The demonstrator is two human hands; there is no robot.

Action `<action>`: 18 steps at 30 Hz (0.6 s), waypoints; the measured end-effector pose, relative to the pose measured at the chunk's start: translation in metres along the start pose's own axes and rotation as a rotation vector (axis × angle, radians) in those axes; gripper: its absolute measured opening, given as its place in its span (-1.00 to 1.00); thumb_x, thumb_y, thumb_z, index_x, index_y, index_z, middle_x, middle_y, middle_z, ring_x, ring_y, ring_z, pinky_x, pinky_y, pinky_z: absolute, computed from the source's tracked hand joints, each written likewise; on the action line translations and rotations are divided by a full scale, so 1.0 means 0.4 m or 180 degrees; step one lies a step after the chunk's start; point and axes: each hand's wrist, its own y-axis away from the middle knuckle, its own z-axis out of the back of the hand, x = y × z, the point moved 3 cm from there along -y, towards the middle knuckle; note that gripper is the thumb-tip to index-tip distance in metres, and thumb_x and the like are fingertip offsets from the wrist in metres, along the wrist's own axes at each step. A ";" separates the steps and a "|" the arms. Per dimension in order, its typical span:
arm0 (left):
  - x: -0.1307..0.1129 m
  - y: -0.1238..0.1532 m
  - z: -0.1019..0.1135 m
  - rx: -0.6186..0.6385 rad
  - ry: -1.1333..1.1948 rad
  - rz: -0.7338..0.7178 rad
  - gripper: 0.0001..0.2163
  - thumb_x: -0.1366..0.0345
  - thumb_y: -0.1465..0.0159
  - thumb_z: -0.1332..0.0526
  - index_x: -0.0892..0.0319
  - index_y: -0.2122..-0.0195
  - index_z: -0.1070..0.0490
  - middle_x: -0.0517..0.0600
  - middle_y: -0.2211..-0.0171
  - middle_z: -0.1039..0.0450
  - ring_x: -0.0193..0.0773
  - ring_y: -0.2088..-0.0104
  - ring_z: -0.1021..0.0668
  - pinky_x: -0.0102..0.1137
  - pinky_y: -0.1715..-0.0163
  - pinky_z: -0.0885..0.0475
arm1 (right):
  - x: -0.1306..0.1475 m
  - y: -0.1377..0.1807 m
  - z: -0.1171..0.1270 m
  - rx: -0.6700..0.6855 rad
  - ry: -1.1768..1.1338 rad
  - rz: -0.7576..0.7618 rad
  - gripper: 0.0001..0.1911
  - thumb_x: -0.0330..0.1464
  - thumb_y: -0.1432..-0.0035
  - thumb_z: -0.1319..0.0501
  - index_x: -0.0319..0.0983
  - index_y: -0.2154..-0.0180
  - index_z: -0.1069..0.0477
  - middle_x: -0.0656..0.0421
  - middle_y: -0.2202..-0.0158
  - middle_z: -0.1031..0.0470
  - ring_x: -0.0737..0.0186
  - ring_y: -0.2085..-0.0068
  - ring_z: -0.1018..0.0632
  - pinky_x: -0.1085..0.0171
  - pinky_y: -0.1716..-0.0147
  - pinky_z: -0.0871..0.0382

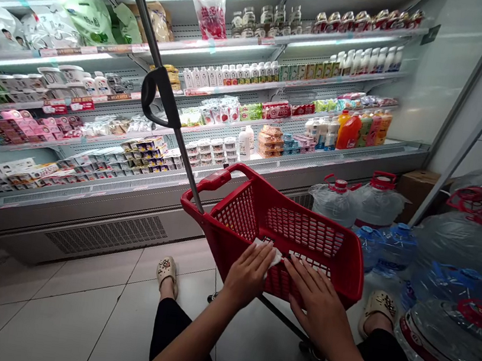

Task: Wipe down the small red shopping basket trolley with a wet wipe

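A red plastic shopping basket cart (233, 233) stands in front of me, its perforated basket tilted on a wheeled frame. My left hand (248, 272) is closed over a white wipe (275, 258), pressing it against the near rim of the basket. Part of the wipe is hidden under the fingers. My right hand (315, 295) lies on the same rim further right, fingers stretched out and holding nothing. From the cart's left end a long metal pole with a black grip (163, 98) rises up and leftward.
Behind the cart runs a refrigerated display case (95, 223) with shelves of dairy goods and drinks. Large water bottles (452, 336) crowd the right side, close to my foot in a beige clog (377, 310). Another clog (168, 270) is on the tiled floor (66, 305) at left.
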 end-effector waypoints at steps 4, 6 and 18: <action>0.029 0.001 0.001 0.0005 -0.0101 0.0554 -0.44 0.46 -0.40 -0.04 0.26 -0.45 -0.14 0.08 -0.45 -0.15 -0.16 -0.45 -0.22 -0.13 -0.46 -0.13 | 0.005 -0.007 -0.008 0.0039 0.0037 0.0031 -0.24 -0.32 -0.37 -0.07 -0.08 -0.51 0.11 0.20 -0.47 -0.15 0.04 -0.39 -0.31 0.00 -0.32 -0.20; 0.024 0.005 -0.001 0.0012 -0.0130 0.0602 -0.43 0.47 -0.40 -0.03 0.30 -0.45 -0.11 0.12 -0.45 -0.13 -0.14 -0.46 -0.19 -0.13 -0.45 -0.16 | 0.008 -0.010 -0.016 0.0034 0.0046 0.0002 -0.23 -0.30 -0.37 -0.07 -0.09 -0.51 0.12 0.19 -0.48 -0.13 0.00 -0.39 -0.31 -0.02 -0.29 -0.24; 0.037 0.022 -0.006 -0.0017 -0.0195 0.0276 -0.40 0.48 -0.43 -0.01 0.32 -0.49 0.00 0.14 -0.48 -0.05 -0.14 -0.48 -0.12 -0.17 -0.44 -0.18 | -0.014 -0.013 -0.002 0.0149 -0.0198 -0.0049 -0.29 -0.26 -0.38 -0.07 -0.03 -0.49 0.02 0.23 -0.43 -0.25 0.04 -0.34 -0.39 0.03 -0.24 -0.36</action>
